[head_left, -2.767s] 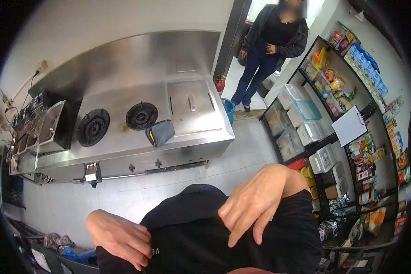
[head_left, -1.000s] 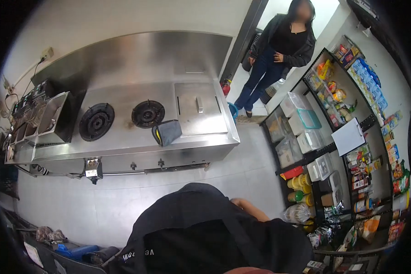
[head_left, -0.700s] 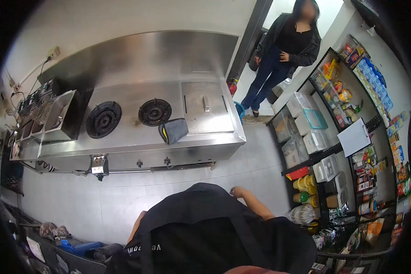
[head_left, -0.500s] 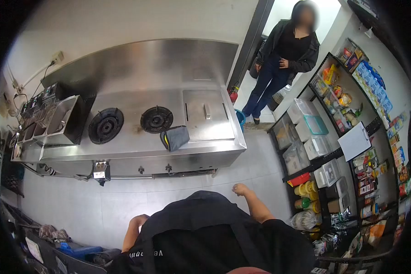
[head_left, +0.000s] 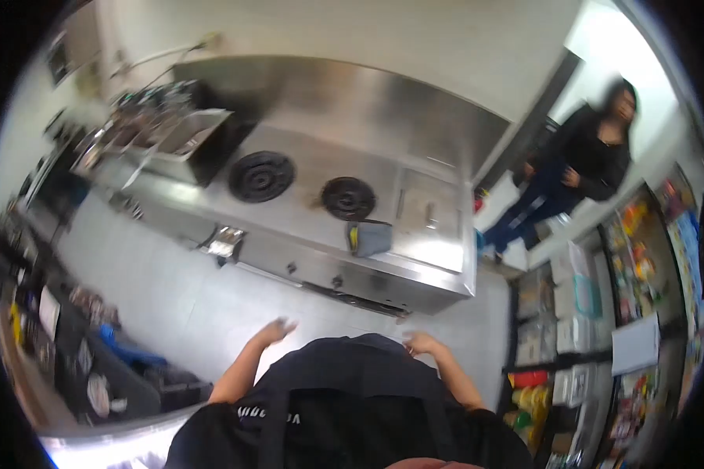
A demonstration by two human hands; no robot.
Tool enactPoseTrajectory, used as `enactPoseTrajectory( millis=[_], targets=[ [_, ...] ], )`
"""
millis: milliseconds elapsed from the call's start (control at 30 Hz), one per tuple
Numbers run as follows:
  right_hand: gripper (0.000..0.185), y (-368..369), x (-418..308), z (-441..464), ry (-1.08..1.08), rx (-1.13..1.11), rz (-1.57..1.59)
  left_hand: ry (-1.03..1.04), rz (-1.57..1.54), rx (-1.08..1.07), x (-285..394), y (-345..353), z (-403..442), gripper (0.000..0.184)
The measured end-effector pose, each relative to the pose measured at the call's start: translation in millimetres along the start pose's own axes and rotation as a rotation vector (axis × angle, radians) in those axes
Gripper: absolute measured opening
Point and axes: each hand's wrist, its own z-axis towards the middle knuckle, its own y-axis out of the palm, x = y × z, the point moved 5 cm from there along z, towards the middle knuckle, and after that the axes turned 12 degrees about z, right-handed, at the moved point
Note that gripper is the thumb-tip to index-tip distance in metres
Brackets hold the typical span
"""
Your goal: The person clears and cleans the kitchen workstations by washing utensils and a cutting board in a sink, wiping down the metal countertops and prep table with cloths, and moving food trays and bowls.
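My left hand (head_left: 275, 331) is held out over the floor in front of my body, empty, its fingers apart and blurred by motion. My right hand (head_left: 420, 342) is in front of the black apron (head_left: 352, 367), also empty, with its fingers loosely stretched. Both hands are apart from the stainless steel stove (head_left: 305, 254), whose front edge lies beyond them. On the stove top are two black burners (head_left: 262, 176) and a folded grey cloth or mitt (head_left: 370, 238) with a yellow trim. A flat steel lid (head_left: 429, 223) with a handle covers the right end.
Fryers with baskets (head_left: 184, 148) stand on the stove's left end. A person (head_left: 579, 156) stands in the doorway at the upper right. Shelves with plastic boxes (head_left: 575, 336) and packets line the right side. A dark counter (head_left: 125, 383) with a blue item is at lower left.
The view has swung left, so the stove appears farther right and tilted. My left hand has risen forward from beside my body with its fingers spread. My right hand has come nearer the apron.
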Motion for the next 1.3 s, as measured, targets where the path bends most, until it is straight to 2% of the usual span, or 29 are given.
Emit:
enactPoseTrajectory(
  millis=[33, 67, 100, 133, 167, 233, 300, 333, 400, 433, 500, 533, 567, 600, 633, 767, 1000, 1067, 1100, 1167, 1200, 1267, 1300],
  targets=[
    [0.055, 9, -46, 0, -0.141, 0.013, -0.001, 0.024, -0.343, 0.022, 32, -33, -13, 0.086],
    [0.06, 23, -105, -15, -0.3, 0.028, -0.055, 0.192, -0.527, -0.093, 90, -91, -48, 0.08],
    [0.067, 39, -166, -32, -0.458, 0.054, -0.116, 0.47, -0.858, -0.087, 117, -115, -49, 0.075],
    [0.071, 66, -233, -67, -0.631, 0.191, -0.273, 0.521, -1.103, -0.068, 140, -149, -71, 0.071],
    [0.073, 89, -280, -88, -0.73, 0.254, -0.332, 0.791, -1.314, -0.155, 154, -173, -80, 0.082],
    [0.073, 125, -333, -102, -0.963, 0.304, -0.331, 1.17, -1.475, -0.316, 181, -218, -109, 0.085],
    [0.067, 159, -356, -100, -1.125, 0.305, -0.415, 1.313, -1.405, -0.272, 192, -234, -117, 0.09],
    [0.067, 166, -355, -85, -1.133, 0.27, -0.423, 1.308, -1.411, -0.232, 197, -235, -123, 0.09],
    [0.06, 193, -327, -34, -0.754, -0.087, -0.616, 1.037, -1.333, -0.169, 202, -218, -127, 0.092],
    [0.053, 197, -323, -30, -0.79, -0.082, -0.686, 1.037, -1.343, -0.149, 195, -204, -127, 0.092],
    [0.056, 198, -324, -29, -0.807, -0.142, -0.765, 0.92, -1.626, -0.267, 169, -182, -114, 0.094],
    [0.059, 203, -325, -36, -0.801, -0.187, -0.822, 0.924, -1.629, -0.259, 162, -181, -117, 0.094],
    [0.064, 207, -328, -41, -0.692, -0.257, -0.734, 0.949, -1.733, -0.268, 153, -183, -121, 0.095],
    [0.064, 211, -328, -40, -0.687, -0.261, -0.735, 0.97, -1.842, -0.28, 148, -183, -125, 0.095],
    [0.066, 215, -329, -40, -0.71, -0.266, -0.753, 1.019, -1.822, -0.283, 145, -185, -128, 0.094],
    [0.07, 231, -335, -31, -0.789, -0.29, -0.801, 0.979, -1.776, -0.182, 138, -194, -144, 0.092],
    [0.074, 256, -354, -35, -0.847, -0.386, -0.855, 1.019, -1.846, -0.061, 113, -198, -169, 0.088],
    [0.077, 265, -377, -55, -1.034, -0.364, -0.883, 1.117, -1.888, 0.003, 108, -210, -183, 0.085],
    [0.077, 270, -388, -67, -1.04, -0.359, -0.874, 1.113, -1.879, -0.001, 106, -216, -190, 0.085],
    [0.078, 277, -415, -103, -1.058, -0.393, -0.456, 1.231, -1.801, 0.134, 99, -234, -209, 0.081],
    [0.078, 281, -421, -114, -1.056, -0.381, -0.449, 1.228, -1.801, 0.117, 97, -237, -215, 0.081],
    [0.081, 284, -437, -139, -1.243, -0.333, -0.313, 1.083, -1.803, 0.381, 83, -247, -226, 0.079],
    [0.081, 285, -441, -145, -1.245, -0.321, -0.307, 1.084, -1.814, 0.384, 84, -250, -234, 0.078]
  ],
)
